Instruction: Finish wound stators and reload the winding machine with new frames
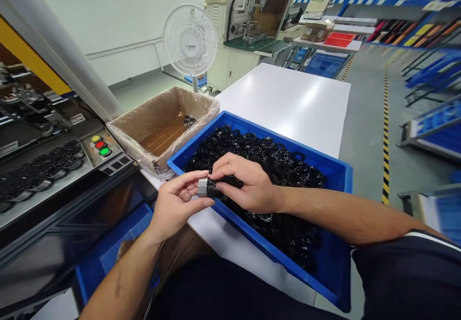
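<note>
Over the near left rim of a blue bin, my two hands meet around one small part. My left hand (176,202) pinches a silver metal ring (202,187) between thumb and fingers. Against the ring's right side sits a black plastic part (211,188), which the fingers of my right hand (247,183) grip. Whether the two pieces are fully joined, I cannot tell. Beneath my hands, the blue bin (344,178) holds a heap of black round plastic parts (302,172).
A plastic-lined carton (158,108) with a few parts stands behind left. To the left, a machine bed carries rows of black parts with silver rings (43,183) beside a button panel (101,147). A white fan (190,46) and white table (288,99) lie beyond.
</note>
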`<state>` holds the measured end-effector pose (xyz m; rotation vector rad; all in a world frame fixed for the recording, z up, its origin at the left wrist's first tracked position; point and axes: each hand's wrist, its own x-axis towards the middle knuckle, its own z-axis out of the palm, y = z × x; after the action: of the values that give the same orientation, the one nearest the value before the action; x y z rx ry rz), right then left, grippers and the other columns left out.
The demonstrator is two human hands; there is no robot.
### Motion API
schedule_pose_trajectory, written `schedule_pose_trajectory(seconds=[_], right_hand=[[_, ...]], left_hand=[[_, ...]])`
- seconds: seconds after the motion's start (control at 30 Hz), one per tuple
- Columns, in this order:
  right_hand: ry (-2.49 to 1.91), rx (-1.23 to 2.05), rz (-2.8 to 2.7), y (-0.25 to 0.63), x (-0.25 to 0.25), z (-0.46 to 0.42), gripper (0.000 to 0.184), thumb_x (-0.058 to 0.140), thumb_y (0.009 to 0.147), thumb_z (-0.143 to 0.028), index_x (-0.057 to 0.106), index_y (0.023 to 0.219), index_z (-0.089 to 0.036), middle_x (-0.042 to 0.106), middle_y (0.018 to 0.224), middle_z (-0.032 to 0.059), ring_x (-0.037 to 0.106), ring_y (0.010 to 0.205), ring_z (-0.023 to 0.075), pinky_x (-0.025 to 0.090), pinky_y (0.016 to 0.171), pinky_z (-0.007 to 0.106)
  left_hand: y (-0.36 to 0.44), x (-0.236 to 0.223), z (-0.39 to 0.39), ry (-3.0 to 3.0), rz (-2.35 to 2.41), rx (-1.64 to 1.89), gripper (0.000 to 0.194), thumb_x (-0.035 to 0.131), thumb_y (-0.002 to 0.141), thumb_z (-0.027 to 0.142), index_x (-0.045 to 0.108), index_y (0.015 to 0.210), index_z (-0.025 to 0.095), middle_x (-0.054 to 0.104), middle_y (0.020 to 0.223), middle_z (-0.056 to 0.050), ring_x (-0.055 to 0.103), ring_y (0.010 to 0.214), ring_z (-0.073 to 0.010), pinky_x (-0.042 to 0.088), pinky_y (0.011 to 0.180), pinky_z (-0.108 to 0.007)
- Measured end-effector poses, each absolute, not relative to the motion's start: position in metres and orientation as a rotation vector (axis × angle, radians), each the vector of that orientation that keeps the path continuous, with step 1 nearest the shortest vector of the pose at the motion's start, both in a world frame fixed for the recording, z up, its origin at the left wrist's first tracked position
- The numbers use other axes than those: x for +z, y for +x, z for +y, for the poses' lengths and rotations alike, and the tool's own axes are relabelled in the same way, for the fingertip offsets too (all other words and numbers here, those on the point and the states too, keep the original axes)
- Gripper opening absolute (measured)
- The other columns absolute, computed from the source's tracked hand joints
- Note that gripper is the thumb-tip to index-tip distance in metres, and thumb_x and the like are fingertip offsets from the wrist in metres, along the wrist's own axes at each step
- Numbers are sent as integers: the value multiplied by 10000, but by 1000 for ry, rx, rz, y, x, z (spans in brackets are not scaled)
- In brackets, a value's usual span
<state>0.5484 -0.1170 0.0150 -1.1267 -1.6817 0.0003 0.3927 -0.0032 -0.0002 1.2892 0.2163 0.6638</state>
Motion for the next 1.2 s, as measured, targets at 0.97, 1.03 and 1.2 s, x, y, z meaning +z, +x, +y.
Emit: schedule_pose_trajectory(seconds=[0.97, 1.03, 1.2], right_hand=[[-1031, -406, -1907, 554, 2, -114, 193, 569, 1001, -208, 565, 1172, -119, 652, 1023, 114, 632, 991, 174, 592, 859, 326], [-1030, -424, -1923, 553, 3, -114, 169, 544, 1000, -161, 567, 1166, -135, 651, 1022, 101, 633, 995, 168, 593, 863, 321], [-1008, -535, -1961, 554, 5, -114, 162, 532, 1001, -145, 587, 1145, -96, 653, 989, 115, 636, 967, 180, 605, 824, 323]], left_hand=[[379, -8, -13, 1366, 368, 741, 488, 943, 558, 174, 795, 1019, 241, 804, 921, -55, 773, 803, -200, 635, 717, -233], [379, -7, -14, 1356, 373, 742, 510, 953, 531, 165, 800, 1010, 255, 805, 911, -43, 769, 787, -185, 630, 706, -217], [375, -7, -12, 1341, 341, 681, 562, 942, 540, 120, 791, 1054, 288, 806, 941, -25, 763, 782, -153, 606, 703, -167]])
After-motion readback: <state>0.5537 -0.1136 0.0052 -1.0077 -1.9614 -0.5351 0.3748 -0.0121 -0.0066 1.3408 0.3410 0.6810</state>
